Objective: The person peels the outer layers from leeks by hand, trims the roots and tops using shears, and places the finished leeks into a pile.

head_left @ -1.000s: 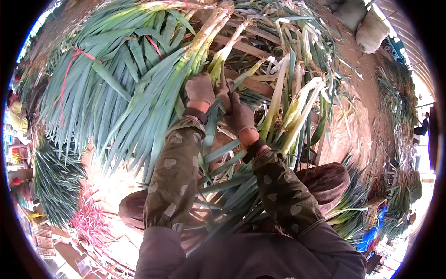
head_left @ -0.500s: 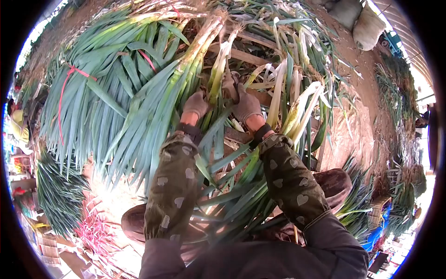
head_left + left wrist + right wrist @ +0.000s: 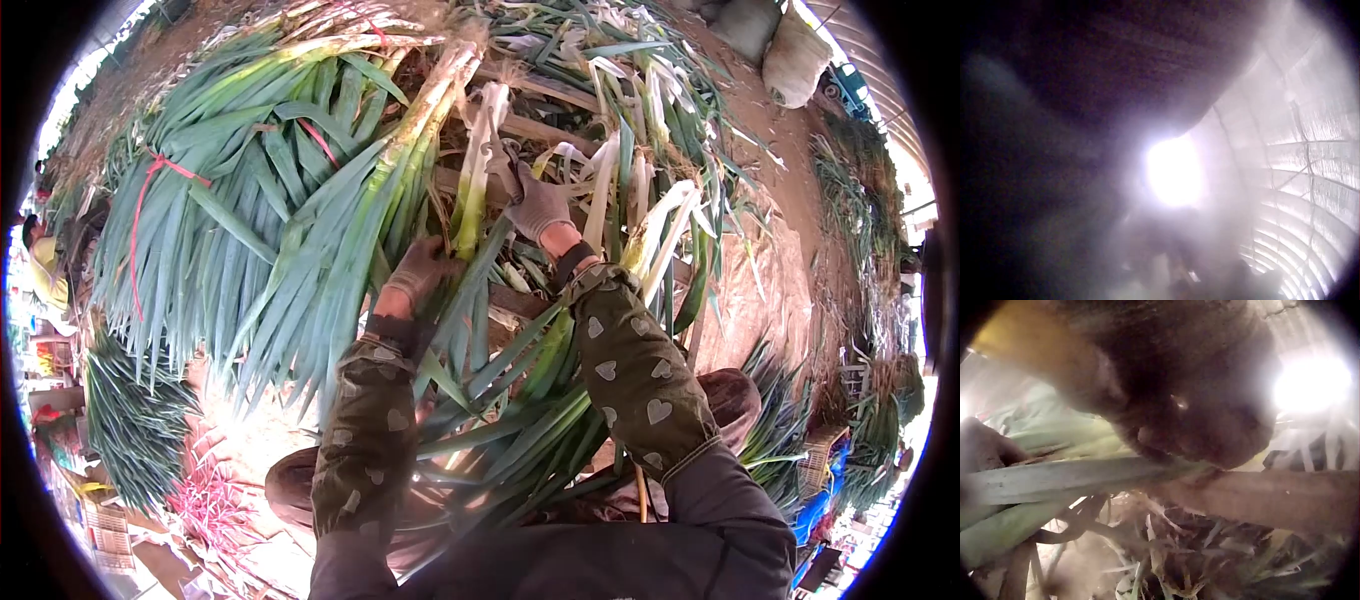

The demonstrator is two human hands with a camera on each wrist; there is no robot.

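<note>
A leek (image 3: pixel 470 200) with a pale root end and yellow-green lower leaves stands out between the gloved hands in the head view. My left hand (image 3: pixel 422 268) grips its leafy part lower down, nearer the body. Higher up, my right hand (image 3: pixel 540 203) has its fingers and thumb at the pale shaft, pinching it. The right wrist view shows the right hand (image 3: pixel 1197 419) curled, dark against the light, above a long green leaf (image 3: pixel 1066 478); the left hand (image 3: pixel 985 447) appears at its left edge. Glare and dark cloth fill most of the left wrist view.
A big pile of leeks (image 3: pixel 240 220) with pink ties (image 3: pixel 150 190) lies left. Loose leeks and peeled leaves (image 3: pixel 650 110) cover the wooden slats (image 3: pixel 545 130) at right. Pink ribbons (image 3: pixel 212 495) lie at lower left; sacks (image 3: pixel 795 60) stand at upper right.
My left hand has slid down along the leek toward the body. The right hand has shifted up and right, and the leek's root end looks paler than before.
</note>
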